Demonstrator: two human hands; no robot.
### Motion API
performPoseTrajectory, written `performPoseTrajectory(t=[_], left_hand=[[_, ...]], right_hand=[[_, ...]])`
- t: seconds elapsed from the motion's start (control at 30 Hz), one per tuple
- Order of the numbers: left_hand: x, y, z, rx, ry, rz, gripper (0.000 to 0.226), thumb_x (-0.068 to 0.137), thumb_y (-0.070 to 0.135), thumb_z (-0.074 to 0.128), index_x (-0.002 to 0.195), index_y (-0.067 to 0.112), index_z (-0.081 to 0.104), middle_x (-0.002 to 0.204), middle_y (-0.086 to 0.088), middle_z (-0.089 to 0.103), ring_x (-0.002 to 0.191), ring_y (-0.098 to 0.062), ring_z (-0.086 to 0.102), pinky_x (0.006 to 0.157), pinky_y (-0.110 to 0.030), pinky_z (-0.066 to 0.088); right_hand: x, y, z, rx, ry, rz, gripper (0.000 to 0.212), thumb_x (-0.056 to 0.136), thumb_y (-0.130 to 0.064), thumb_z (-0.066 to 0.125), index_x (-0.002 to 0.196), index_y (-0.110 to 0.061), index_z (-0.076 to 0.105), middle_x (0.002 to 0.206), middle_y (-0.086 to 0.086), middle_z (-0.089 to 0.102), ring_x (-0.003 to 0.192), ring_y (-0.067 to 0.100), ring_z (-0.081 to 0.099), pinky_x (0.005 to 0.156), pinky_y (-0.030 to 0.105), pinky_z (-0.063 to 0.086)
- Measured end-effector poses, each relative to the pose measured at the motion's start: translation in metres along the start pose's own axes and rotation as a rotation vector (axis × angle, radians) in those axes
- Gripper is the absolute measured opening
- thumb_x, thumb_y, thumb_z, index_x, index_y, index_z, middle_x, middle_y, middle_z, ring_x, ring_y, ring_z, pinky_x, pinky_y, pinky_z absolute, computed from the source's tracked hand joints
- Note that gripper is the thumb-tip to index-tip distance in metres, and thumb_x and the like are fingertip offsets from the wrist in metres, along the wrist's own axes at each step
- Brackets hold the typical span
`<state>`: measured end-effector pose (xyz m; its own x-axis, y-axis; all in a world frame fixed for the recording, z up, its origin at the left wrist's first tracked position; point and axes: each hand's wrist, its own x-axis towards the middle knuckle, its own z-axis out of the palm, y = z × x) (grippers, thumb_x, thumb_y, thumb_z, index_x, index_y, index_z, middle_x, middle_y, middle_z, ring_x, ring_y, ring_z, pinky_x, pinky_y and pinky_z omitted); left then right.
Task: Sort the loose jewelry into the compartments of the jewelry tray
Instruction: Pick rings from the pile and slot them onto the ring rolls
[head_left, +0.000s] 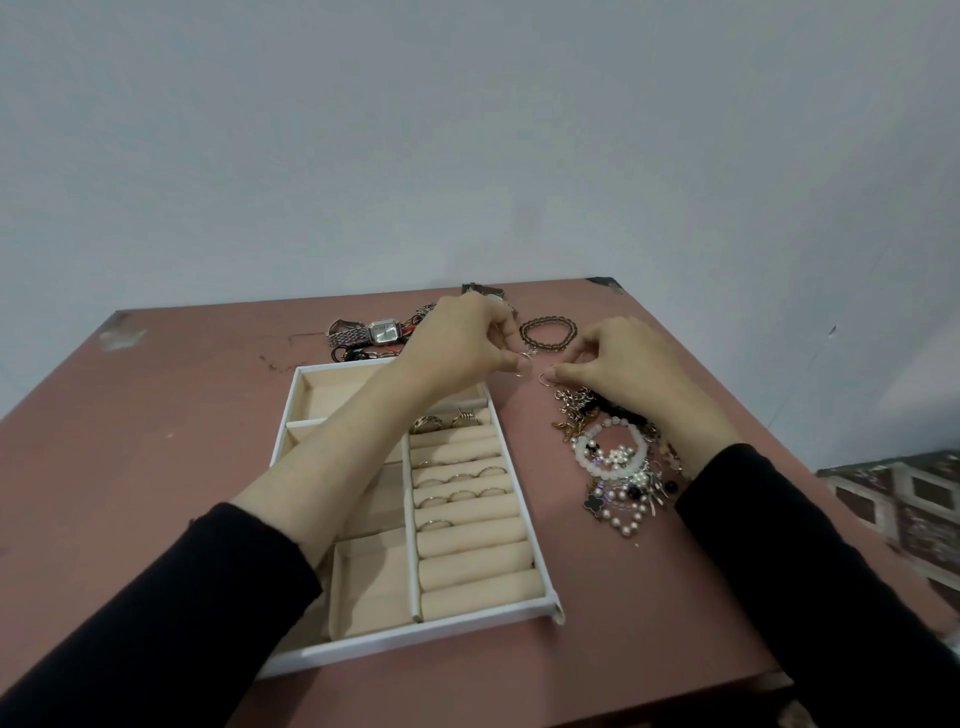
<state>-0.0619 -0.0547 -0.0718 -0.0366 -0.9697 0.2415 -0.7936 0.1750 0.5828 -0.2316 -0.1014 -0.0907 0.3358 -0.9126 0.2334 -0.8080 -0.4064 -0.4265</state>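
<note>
Rings (462, 480) stand in the roll slots on the right half of the jewelry tray (415, 639), which lies on the tabletop (156, 415) under your left forearm. Behind the tray, a metal-band watch (385, 331) lies among other pieces.

Your left hand (457, 343) is curled just past the tray's far right corner, with thumb and forefinger pinching a small wire hoop (523, 361). Beyond it a bead bracelet (525, 336) lies flat and untouched. Your right hand (628, 364) is curled the same way, its fingertips pinching a second hoop (546, 379) low at the tabletop. Whether that hoop touches the surface is unclear. Below that hand is the tangled pile (618, 460) of pearls, chains and charms.

Both hoops look very light, thin and springy, and probably slick. A gentle pinch across the wire should do, since squeezing could bend them. Keep them together as a likely pair for one open compartment. Lift pieces from the pile by one strand, slowly, as the chains will likely snag.
</note>
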Motion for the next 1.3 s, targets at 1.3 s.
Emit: performPoseTrajectory(t=[1.3], left_hand=[[-0.023,-0.001,-0.017,-0.061,0.036,-0.033,0.012,0.07,0.026,0.079,0.075,0.019,0.069,0.061,0.009,0.059,0.052,0.004,0.048,0.05,-0.005,0.033]], right_hand=[[0.003,0.006,-0.005,0.134,-0.095,-0.002,0.006,0.074,-0.03,0.073,0.072,-0.025,0.07,0.069,-0.013,0.067,0.081,0.009,0.06,0.096,0.046,0.042]])
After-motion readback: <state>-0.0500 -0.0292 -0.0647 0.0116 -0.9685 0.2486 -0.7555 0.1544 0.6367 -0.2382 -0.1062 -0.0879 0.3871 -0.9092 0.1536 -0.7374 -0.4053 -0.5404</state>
